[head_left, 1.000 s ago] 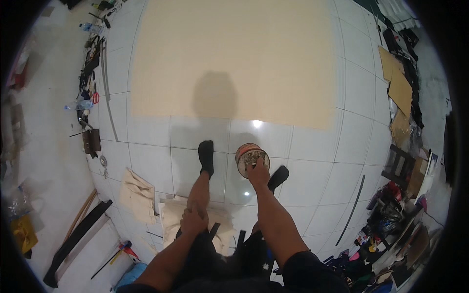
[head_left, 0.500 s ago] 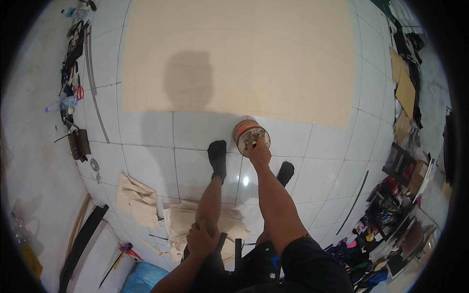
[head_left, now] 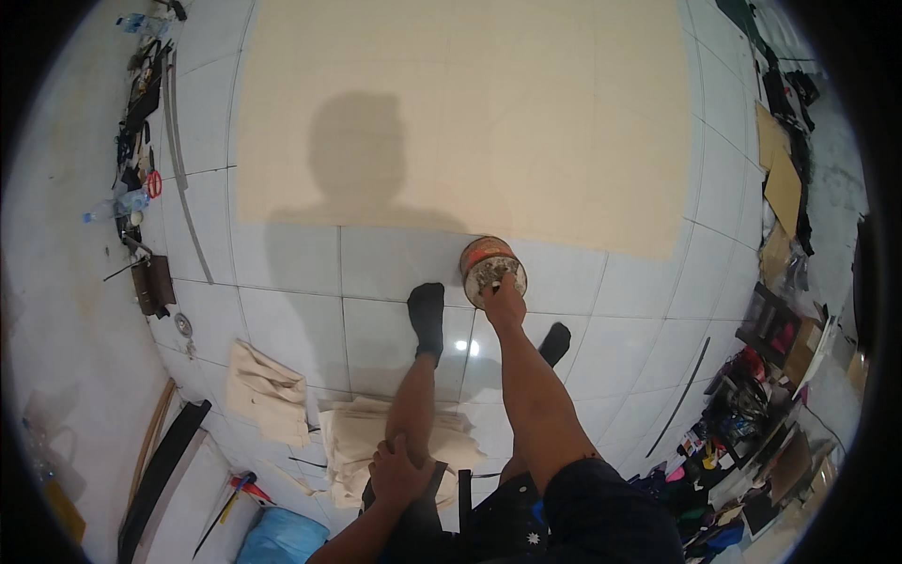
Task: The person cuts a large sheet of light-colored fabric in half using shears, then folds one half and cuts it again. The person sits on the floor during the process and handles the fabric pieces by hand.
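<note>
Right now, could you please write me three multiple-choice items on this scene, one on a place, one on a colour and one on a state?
1. Where is the right hand?
A. In the mouth of the round tin on the floor
B. On the scissors by the wall
C. On the blue bag

2. What colour are the socks?
A. White
B. Black
C. Red

3. What is the left hand doing?
A. Lifting the tin
B. Holding a bottle
C. Resting on the person's own leg

Answers:
1. A, since the fingers reach into the tin's open top at the edge of the beige sheet.
2. B, since both feet on the white tiles show black.
3. C, since the hand lies on the leg above the folded cloth pile and grips no object.
</note>
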A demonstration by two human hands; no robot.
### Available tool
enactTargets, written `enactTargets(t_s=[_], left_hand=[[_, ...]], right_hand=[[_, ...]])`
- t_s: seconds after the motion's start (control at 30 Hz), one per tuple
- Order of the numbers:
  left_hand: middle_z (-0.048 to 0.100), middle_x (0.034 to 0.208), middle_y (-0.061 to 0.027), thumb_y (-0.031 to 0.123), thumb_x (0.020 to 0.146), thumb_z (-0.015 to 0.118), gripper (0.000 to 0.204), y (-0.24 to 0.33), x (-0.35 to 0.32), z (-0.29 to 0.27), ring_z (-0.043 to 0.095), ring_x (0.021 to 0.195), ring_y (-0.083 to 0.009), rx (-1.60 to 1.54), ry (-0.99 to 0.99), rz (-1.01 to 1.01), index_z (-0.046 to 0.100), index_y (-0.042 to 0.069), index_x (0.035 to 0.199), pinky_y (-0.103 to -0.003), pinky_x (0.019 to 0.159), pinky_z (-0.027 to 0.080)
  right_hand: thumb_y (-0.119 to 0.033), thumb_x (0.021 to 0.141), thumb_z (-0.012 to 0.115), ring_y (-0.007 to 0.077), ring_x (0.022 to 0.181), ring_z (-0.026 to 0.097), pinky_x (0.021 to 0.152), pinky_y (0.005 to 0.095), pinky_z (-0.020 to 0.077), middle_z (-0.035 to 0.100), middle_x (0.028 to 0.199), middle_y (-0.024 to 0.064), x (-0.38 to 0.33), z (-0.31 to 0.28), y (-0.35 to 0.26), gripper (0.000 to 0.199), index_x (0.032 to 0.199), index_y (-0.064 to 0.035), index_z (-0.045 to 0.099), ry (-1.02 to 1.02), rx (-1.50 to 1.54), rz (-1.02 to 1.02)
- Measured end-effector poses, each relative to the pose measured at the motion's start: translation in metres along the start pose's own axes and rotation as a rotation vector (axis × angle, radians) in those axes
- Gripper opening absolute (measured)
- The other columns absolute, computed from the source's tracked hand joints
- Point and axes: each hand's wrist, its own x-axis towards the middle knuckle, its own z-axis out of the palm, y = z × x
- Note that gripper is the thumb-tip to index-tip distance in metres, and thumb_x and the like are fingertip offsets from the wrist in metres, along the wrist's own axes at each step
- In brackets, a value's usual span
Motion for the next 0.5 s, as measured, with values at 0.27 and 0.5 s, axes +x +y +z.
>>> enactTargets(t_s=[0.27, 0.5], left_hand=[[0.047, 0.124, -0.0249, 0.053, 0.074, 0.065, 0.081, 0.01, 0.005, -0.017, 0.051, 0.114, -0.0414, 0.012, -0.071, -0.032, 0.043, 0.006, 0.136, -0.052, 0.096, 0.041], [0.049, 0.126, -0.0253, 0.059, 0.077, 0.062, 0.082, 0.017, 0.005, -0.026, 0.052, 0.116, -0.04, 0.102, -0.042, 0.013, 0.043, 0.006, 0.137, -0.052, 0.096, 0.04]], right_hand=[[-0.053, 0.084, 0.06, 0.0411, 0.099, 0.064, 0.083, 0.0498, 0.0501, 0.067, 0.101, 0.0253, 0.003, -0.017, 0.004, 0.062, 0.12, -0.005, 0.046, -0.072, -0.096, -0.059], [-0.062, 0.084, 0.058, 0.0388, 0.097, 0.065, 0.082, 0.048, 0.0507, 0.069, 0.096, 0.0214, -0.066, -0.078, 0.028, 0.063, 0.114, -0.0068, 0.057, -0.137, -0.056, -0.165]])
